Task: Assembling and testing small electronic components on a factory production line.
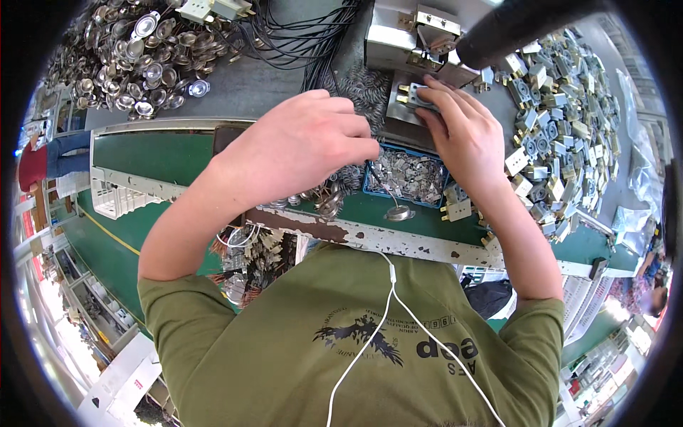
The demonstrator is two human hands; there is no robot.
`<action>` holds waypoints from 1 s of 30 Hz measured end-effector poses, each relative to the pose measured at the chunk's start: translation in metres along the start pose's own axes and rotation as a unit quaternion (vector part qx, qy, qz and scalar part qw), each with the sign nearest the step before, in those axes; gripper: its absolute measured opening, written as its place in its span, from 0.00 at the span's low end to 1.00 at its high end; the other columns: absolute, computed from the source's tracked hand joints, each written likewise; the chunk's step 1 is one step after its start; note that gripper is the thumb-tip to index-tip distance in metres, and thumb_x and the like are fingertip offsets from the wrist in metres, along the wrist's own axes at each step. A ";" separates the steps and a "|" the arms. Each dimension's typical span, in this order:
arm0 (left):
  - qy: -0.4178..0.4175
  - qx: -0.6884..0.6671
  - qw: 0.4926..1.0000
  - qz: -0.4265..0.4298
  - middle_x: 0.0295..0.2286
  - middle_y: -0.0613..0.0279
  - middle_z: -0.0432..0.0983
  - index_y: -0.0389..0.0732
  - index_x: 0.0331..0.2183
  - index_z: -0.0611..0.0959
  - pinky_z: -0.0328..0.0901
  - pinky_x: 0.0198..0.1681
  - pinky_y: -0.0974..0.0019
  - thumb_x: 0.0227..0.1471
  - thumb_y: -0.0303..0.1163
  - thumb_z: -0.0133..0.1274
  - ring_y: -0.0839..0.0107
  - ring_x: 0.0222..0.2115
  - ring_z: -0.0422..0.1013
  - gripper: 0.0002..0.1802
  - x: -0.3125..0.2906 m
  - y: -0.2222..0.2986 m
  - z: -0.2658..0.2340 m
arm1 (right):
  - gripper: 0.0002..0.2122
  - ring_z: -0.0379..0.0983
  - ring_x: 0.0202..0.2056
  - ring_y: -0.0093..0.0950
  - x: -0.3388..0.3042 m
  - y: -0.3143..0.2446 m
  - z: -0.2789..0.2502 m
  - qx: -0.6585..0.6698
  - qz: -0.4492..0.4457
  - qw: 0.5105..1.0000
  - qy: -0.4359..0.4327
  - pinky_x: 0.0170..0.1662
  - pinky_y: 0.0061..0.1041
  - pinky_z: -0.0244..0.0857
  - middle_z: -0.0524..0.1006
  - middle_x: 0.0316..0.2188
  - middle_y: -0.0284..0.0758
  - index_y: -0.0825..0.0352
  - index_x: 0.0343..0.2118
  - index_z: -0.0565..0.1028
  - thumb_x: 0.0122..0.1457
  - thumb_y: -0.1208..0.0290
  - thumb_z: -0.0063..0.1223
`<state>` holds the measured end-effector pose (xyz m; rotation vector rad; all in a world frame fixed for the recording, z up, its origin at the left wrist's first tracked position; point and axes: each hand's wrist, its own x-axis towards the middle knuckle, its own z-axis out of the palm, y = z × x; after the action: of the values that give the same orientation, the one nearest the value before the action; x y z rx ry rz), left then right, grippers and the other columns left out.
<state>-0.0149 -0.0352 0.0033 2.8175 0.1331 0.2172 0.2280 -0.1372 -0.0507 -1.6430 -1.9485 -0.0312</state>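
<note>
An olive-green fabric shirt (284, 356) lies nearest. Over a silver metal plate (400, 115), a grey rectangular block with brass pins (417, 95) is held by the right hand (464, 132), fingers half-closed, and is best kept level; a thin black wire (372, 171) seems pinched by the left hand (306, 146), fingers curled.

worn on the head, the left camera of a side-by-side pair looks steeply down in wide fisheye, upright and unmirrored. from close above, it takes in the left hand (306, 139) and right hand (468, 135) over the tabletop (260, 89) in the upper half, the olive t-shirt (284, 349) below, and green floor (107, 252) toward the left rim.
</note>
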 end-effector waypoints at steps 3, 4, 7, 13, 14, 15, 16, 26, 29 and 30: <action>-0.021 0.001 1.000 -0.011 0.32 0.70 0.77 0.45 0.34 0.84 0.66 0.44 0.64 0.49 0.28 0.58 0.70 0.39 0.73 0.07 -0.004 0.002 0.004 | 0.14 0.80 0.49 0.36 0.000 0.003 0.001 -0.011 -0.033 0.999 -0.017 0.49 0.31 0.74 0.82 0.49 0.36 0.62 0.47 0.80 0.57 0.75 0.64; -0.023 0.005 1.000 -0.012 0.31 0.69 0.76 0.46 0.34 0.83 0.66 0.44 0.63 0.50 0.28 0.57 0.70 0.39 0.73 0.06 -0.003 0.002 0.004 | 0.14 0.80 0.49 0.36 -0.001 0.006 -0.002 -0.031 -0.042 0.998 -0.020 0.49 0.31 0.74 0.82 0.50 0.35 0.62 0.47 0.80 0.57 0.75 0.64; -0.023 0.005 1.000 -0.020 0.31 0.68 0.76 0.46 0.33 0.83 0.66 0.44 0.63 0.51 0.29 0.56 0.69 0.38 0.74 0.05 -0.004 0.006 0.005 | 0.14 0.80 0.47 0.35 -0.002 -0.003 -0.007 -0.059 -0.061 0.996 -0.004 0.46 0.31 0.75 0.83 0.48 0.34 0.62 0.46 0.80 0.56 0.75 0.64; -0.034 0.011 0.999 -0.026 0.30 0.68 0.75 0.46 0.34 0.83 0.67 0.43 0.62 0.51 0.29 0.55 0.69 0.37 0.74 0.06 -0.004 0.009 0.008 | 0.08 0.75 0.35 0.33 0.041 -0.033 0.014 -0.015 -0.088 0.995 -0.049 0.38 0.32 0.72 0.75 0.31 0.31 0.62 0.37 0.80 0.53 0.71 0.65; -0.042 0.012 0.999 -0.030 0.30 0.67 0.75 0.46 0.34 0.83 0.67 0.42 0.62 0.51 0.29 0.55 0.69 0.37 0.74 0.06 -0.005 0.009 0.008 | 0.08 0.75 0.35 0.34 0.048 -0.037 0.024 -0.035 -0.090 0.993 -0.061 0.38 0.33 0.72 0.75 0.31 0.31 0.63 0.36 0.79 0.53 0.72 0.65; -0.041 0.012 0.999 -0.033 0.30 0.67 0.75 0.46 0.34 0.83 0.67 0.42 0.62 0.51 0.29 0.55 0.69 0.37 0.74 0.06 -0.006 0.010 0.007 | 0.07 0.75 0.35 0.34 0.053 -0.040 0.030 -0.055 -0.092 0.992 -0.073 0.39 0.34 0.71 0.74 0.31 0.31 0.63 0.34 0.79 0.53 0.72 0.65; -0.039 0.010 0.999 -0.035 0.30 0.67 0.75 0.47 0.34 0.83 0.67 0.42 0.62 0.51 0.29 0.55 0.69 0.37 0.75 0.06 -0.006 0.010 0.008 | 0.07 0.75 0.35 0.34 0.054 -0.040 0.030 -0.055 -0.095 0.991 -0.074 0.39 0.34 0.71 0.74 0.31 0.31 0.63 0.34 0.79 0.53 0.72 0.65; -0.020 -0.012 0.999 -0.021 0.31 0.66 0.76 0.45 0.35 0.84 0.69 0.43 0.61 0.47 0.28 0.56 0.66 0.39 0.75 0.09 -0.005 0.004 0.012 | 0.08 0.82 0.38 0.34 0.049 -0.023 0.008 0.183 -0.006 0.981 -0.069 0.41 0.30 0.74 0.84 0.38 0.37 0.69 0.37 0.78 0.56 0.80 0.64; -0.011 -0.017 1.000 -0.022 0.31 0.66 0.76 0.45 0.35 0.84 0.69 0.43 0.61 0.47 0.28 0.56 0.66 0.39 0.75 0.10 -0.006 0.004 0.014 | 0.08 0.81 0.35 0.31 0.051 -0.024 0.005 0.161 0.010 0.982 -0.094 0.39 0.27 0.74 0.84 0.38 0.36 0.70 0.37 0.77 0.56 0.81 0.64; -0.010 -0.017 1.000 -0.022 0.31 0.66 0.76 0.45 0.35 0.84 0.69 0.43 0.61 0.47 0.28 0.56 0.66 0.39 0.75 0.10 -0.006 0.004 0.015 | 0.08 0.81 0.35 0.31 0.050 -0.023 0.006 0.160 0.009 0.982 -0.095 0.39 0.27 0.74 0.84 0.38 0.36 0.70 0.37 0.77 0.56 0.81 0.64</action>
<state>-0.0179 -0.0438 -0.0100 2.7794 0.1863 0.1793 0.2008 -0.0956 -0.0254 -1.4916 -1.9542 0.4391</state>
